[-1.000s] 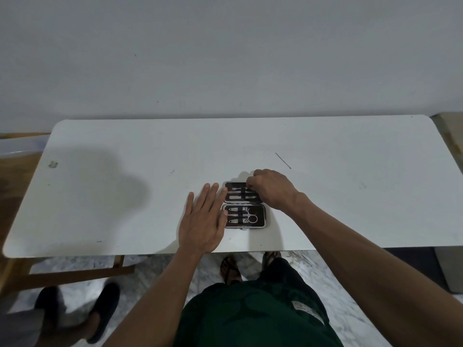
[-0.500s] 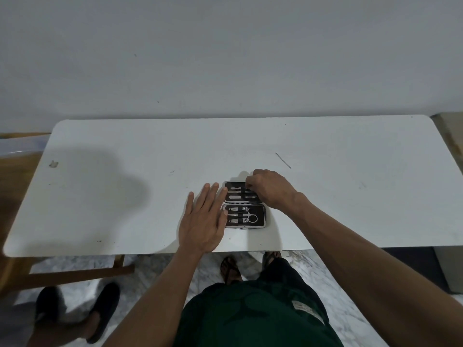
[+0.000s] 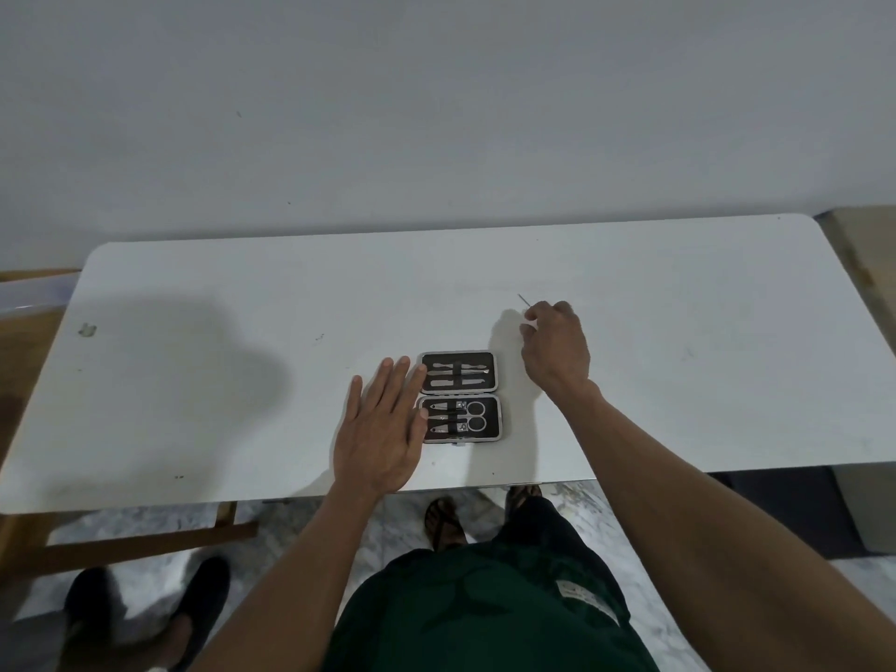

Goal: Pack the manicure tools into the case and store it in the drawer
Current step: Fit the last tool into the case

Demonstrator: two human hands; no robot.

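The manicure case [image 3: 489,375] lies open on the white table [image 3: 242,380], both black halves facing up. Metal tools fill the far half, and scissors [image 3: 472,415] and clippers fill the near half. My left hand [image 3: 383,429] rests flat beside the case, fingers spread, its fingertips touching the case's left edge. My right hand [image 3: 557,349] is further back and to the right of the case. Its fingers are curled onto a thin metal tool [image 3: 522,299] lying on the table. Only the tool's far tip shows beyond my fingertips.
The wall runs close behind the table. A wooden frame [image 3: 145,540] stands under the table's left side. Another person's dark shoes [image 3: 194,618] are on the marble floor at lower left. My own sandalled feet [image 3: 443,521] show below the table's near edge.
My right hand left the far half of the case and moved back and to the right onto the thin tool. The left hand and the case stayed put.
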